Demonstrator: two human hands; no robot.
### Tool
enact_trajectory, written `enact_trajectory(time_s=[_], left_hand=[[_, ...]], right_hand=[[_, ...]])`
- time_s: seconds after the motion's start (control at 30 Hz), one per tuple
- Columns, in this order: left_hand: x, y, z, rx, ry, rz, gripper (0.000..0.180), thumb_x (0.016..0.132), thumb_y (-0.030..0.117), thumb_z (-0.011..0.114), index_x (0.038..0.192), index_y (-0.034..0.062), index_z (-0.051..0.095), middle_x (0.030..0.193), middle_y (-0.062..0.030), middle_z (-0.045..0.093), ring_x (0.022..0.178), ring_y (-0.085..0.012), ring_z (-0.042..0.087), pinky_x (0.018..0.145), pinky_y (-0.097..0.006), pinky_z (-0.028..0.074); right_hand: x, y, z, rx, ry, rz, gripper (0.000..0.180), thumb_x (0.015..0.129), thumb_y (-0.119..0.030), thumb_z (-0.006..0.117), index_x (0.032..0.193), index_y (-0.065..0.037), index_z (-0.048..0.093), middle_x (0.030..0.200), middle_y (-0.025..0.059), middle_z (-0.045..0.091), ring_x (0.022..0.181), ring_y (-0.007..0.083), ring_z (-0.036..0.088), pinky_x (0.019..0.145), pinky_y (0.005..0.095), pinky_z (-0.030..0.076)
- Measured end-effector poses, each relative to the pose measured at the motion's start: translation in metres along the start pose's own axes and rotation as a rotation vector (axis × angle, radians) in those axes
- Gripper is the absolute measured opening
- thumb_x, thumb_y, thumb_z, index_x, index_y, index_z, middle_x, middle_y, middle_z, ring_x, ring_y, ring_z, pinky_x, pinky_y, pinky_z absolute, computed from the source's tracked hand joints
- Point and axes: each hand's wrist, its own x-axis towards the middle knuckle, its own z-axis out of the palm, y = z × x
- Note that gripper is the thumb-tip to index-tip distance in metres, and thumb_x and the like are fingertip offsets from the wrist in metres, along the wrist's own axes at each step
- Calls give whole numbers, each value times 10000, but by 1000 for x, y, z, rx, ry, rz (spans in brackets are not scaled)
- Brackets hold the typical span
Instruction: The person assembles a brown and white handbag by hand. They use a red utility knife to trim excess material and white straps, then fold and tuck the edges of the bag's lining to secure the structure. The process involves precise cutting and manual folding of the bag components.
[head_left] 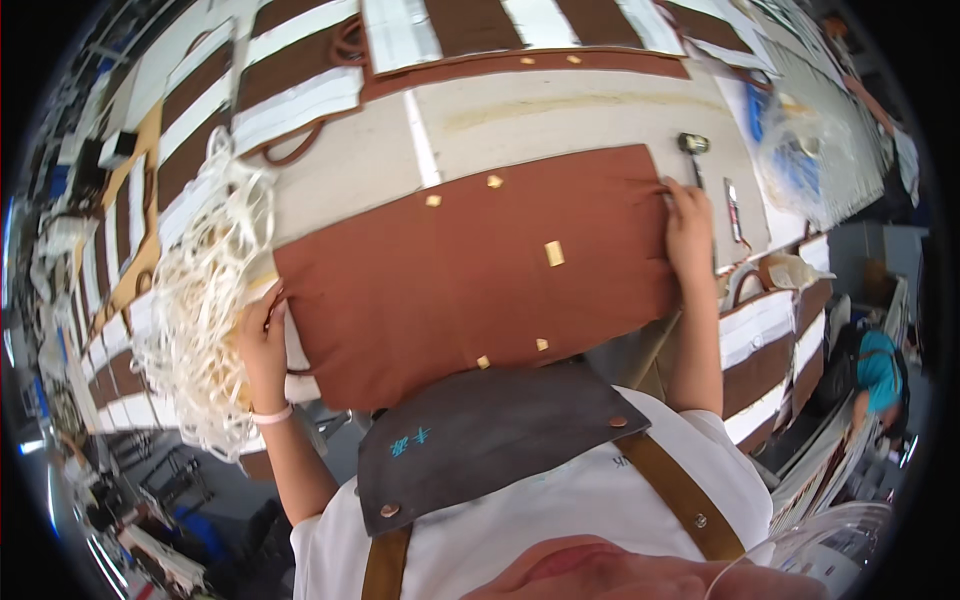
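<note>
A wide reddish-brown panel of leather-like material (pixel 400 280) lies across the table in front of me, its near edge meeting my dark apron (pixel 480 430). Small yellow pieces (pixel 555 253) dot its surface and edges. My left hand (pixel 262 340) is closed at the panel's left side, beside the heap of white strips (pixel 205 310). At the opposite side, my right hand (pixel 690 228) grips the edge with fingers curled at its upper corner, and the material puckers at both ends. What lies under the panel is hidden.
Past my right hand lie a hammer (pixel 693 145) and a thin red-and-silver tool (pixel 735 208). Striped brown-and-white pieces (pixel 300 100) with brown handles line the far side. A clear plastic bag (pixel 805 160) sits at the right. Another person in teal (pixel 880 370) is farther right.
</note>
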Motion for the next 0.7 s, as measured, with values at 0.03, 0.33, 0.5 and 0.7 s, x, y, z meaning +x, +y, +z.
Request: enact_trajectory(time_s=[0.03,0.33,0.5,0.7], left_hand=[[-1,-1,-3,-105,20,-15,308,925,40,617,1226,62,682,902,-73,623,845,-202,568,778,-302,453],[-29,-2,-4,-814,213,-339,332,957,88,628,1285,41,643,918,25,632,630,-15,347,557,-161,301],[-27,-2,-3,-890,267,-291,337,966,91,617,1292,3,618,965,-9,655,602,-10,334,533,-156,288],[-24,-7,-7,-1028,268,-287,334,959,89,624,1281,1,617,984,-32,657,594,-16,359,533,-156,310]], right_hand=[[-1,12,2,-31,33,41,324,874,-15,592,1177,-96,675,1009,154,598,962,354,571,884,428,466],[-7,43,0,236,121,47,165,949,-111,600,1066,-9,657,936,135,622,895,283,597,786,355,470],[-13,49,6,328,92,229,195,995,-130,534,1099,17,608,1012,157,649,924,267,622,820,351,481],[-12,57,3,360,155,203,223,1004,-149,527,1126,15,616,1006,134,653,913,219,611,818,327,478]])
